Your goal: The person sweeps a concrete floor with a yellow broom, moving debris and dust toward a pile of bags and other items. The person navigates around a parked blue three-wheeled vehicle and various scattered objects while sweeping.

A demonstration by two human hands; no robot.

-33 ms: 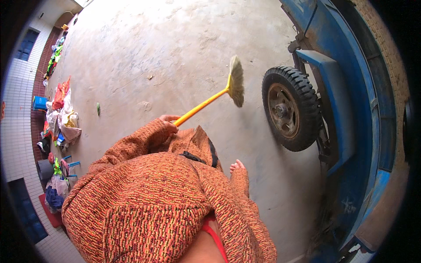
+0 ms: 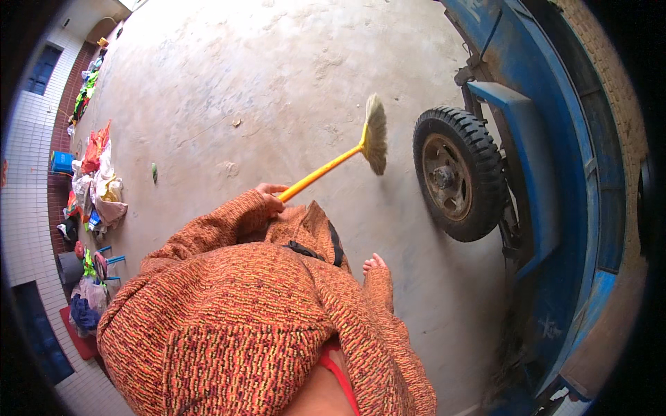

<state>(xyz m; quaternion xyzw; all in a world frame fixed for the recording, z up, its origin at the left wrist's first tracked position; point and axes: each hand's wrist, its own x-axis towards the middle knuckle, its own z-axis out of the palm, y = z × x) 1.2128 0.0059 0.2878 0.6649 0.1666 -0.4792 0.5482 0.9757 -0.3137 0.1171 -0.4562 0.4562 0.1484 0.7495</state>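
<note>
My left hand (image 2: 272,197) is wrapped round the yellow handle of a broom (image 2: 326,168). The broom slants away from me to the right, and its pale, fan-shaped bristle head (image 2: 376,135) is over the concrete ground; I cannot tell whether the bristles touch it. My right hand (image 2: 374,263) hangs by my right side with nothing visible in it, its fingertips a little apart. A knitted orange-brown sleeve covers each arm.
On the right stands a blue vehicle (image 2: 531,152) with a large black tyre (image 2: 461,173), near the bristles. Bags and cloths (image 2: 100,184) lie along the tiled wall (image 2: 28,201) on the left, beside a blue box (image 2: 62,163). A small green thing (image 2: 154,172) lies on the concrete (image 2: 298,76).
The broom's bristle head has shifted very slightly down, toward me. My left hand keeps its hold, and my right hand looks the same.
</note>
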